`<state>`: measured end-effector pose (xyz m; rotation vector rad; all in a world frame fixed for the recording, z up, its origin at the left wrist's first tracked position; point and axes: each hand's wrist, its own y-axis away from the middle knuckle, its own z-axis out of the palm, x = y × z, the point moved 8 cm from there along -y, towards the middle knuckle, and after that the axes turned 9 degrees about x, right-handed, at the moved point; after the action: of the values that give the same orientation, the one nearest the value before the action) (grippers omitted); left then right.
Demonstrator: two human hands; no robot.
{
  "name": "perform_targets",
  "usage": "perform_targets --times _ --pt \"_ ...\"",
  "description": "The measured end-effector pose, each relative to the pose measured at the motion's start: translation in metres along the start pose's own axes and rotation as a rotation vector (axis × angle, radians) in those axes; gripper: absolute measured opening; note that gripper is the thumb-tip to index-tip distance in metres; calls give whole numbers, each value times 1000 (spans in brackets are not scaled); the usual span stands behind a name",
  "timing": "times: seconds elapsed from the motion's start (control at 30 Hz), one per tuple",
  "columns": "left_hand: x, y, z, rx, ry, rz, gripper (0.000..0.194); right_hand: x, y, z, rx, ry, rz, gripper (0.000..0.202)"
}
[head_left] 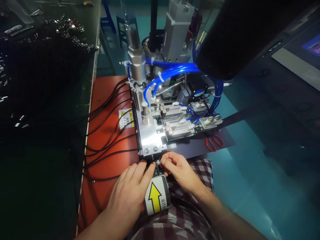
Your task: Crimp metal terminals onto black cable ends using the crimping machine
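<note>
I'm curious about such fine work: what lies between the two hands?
Between the left hand and right hand is a tiny red-wired part, too small to identify further; the head view shows it.

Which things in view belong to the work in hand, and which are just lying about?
Likely in the work:
small wired part at the left hand and right hand
machine
blue tubes

Apparently lying about:
red-handled scissors
yellow-handled tool

Unclear: dark pile.
</note>
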<state>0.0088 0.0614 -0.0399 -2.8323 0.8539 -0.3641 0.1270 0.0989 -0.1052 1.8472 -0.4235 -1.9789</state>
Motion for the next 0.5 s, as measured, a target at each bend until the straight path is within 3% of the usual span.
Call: perform_targets --times 0.13,0.27,0.5 --pt "0 1 0 -3 -24 -6 56 -2 0 1 5 -1 4 23" --pt "0 -1 -1 29 -31 17 55 -6 0 -1 124 15 -35 24" --pt "1 -4 -7 87 -25 30 49 -16 10 -1 228 126 -287 17"
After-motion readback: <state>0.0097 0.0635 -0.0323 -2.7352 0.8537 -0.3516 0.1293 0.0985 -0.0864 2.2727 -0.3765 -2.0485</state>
